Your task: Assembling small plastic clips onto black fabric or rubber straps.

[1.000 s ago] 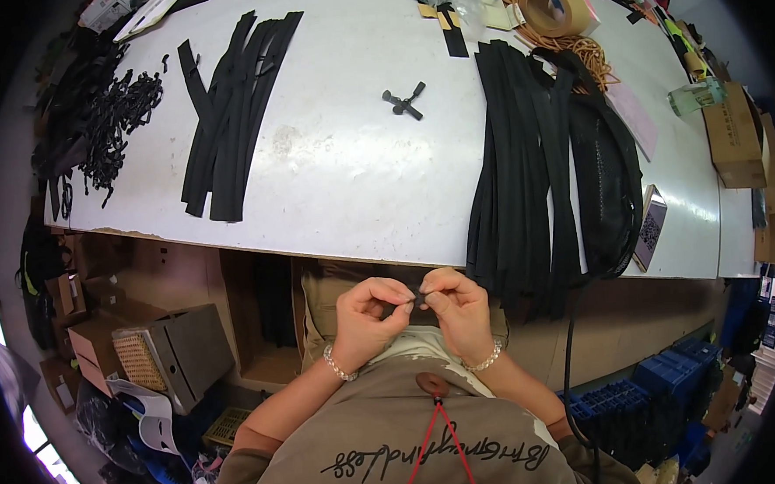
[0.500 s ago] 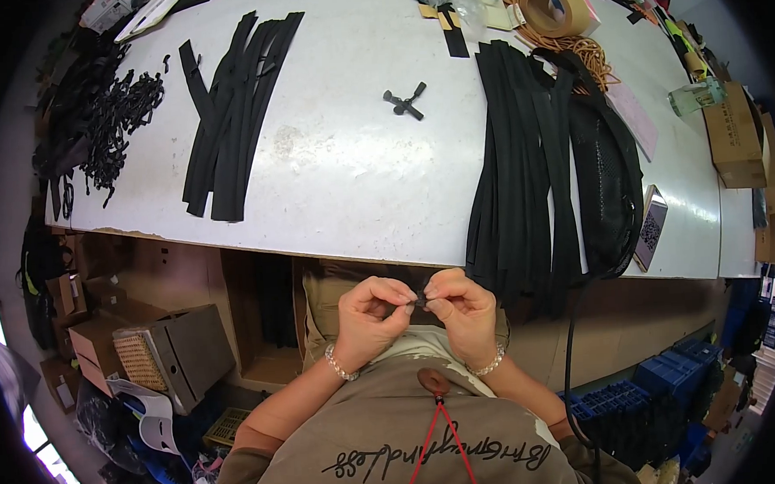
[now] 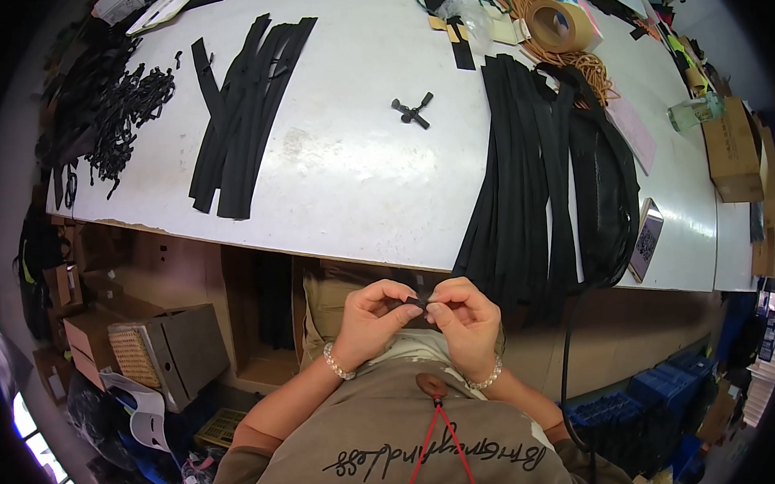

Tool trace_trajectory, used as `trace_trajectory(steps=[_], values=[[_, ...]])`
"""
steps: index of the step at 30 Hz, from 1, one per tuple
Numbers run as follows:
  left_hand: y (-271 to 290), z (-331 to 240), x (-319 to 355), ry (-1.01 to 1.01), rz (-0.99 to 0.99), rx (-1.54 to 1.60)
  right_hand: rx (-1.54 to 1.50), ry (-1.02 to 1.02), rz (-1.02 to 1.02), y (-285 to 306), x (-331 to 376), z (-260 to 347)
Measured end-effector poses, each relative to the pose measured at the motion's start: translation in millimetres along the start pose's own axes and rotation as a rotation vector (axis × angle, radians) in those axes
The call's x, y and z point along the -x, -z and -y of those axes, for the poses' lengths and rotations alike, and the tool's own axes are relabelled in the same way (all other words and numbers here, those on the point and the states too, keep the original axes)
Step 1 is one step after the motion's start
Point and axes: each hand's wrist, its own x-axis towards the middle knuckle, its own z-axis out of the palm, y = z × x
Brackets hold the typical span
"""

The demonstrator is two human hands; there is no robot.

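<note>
Just past the table's near edge, my left hand (image 3: pixel 376 320) and my right hand (image 3: pixel 467 318) meet in front of my body. Both are closed in a pinch, thumbs against forefingers. Between the fingertips is a small black piece (image 3: pixel 422 303), mostly covered, so its exact kind does not show. On the white table (image 3: pixel 358 191) ahead lie a few small black pieces with knobbed ends (image 3: pixel 413 113), crossing one another. Long flat black strips (image 3: pixel 511 174) hang over the table edge right of my hands. Another bundle of black strips (image 3: pixel 246 127) lies to the left.
A heap of small black cord-like pieces (image 3: pixel 131 115) covers the far left. Tape roll (image 3: pixel 560 25), orange cord (image 3: pixel 584 63), black mesh item (image 3: pixel 608 187) and phone (image 3: pixel 646 239) lie at the right. A black cable (image 3: pixel 567 364) hangs beside my right arm. Cardboard boxes (image 3: pixel 179 354) stand lower left.
My view has shifted slightly, so the table items sit a little differently in the picture. Both hands keep pinching the small black piece, with the fingers slightly re-angled.
</note>
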Motion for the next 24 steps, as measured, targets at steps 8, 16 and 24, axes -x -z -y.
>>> trace_trajectory(steps=[8, 16, 24], values=[[-0.9, 0.3, 1.3, 0.017, -0.003, 0.004, 0.024, 0.031, 0.014, -2.7, 1.3, 1.8], [-1.5, 0.7, -0.7, -0.031, -0.005, -0.02, -0.011, -0.005, 0.017, -2.1, 0.6, -0.6], [-1.9, -0.7, 0.0, -0.08, -0.039, -0.101, -0.063, -0.07, 0.008, -2.8, 0.1, -2.9]])
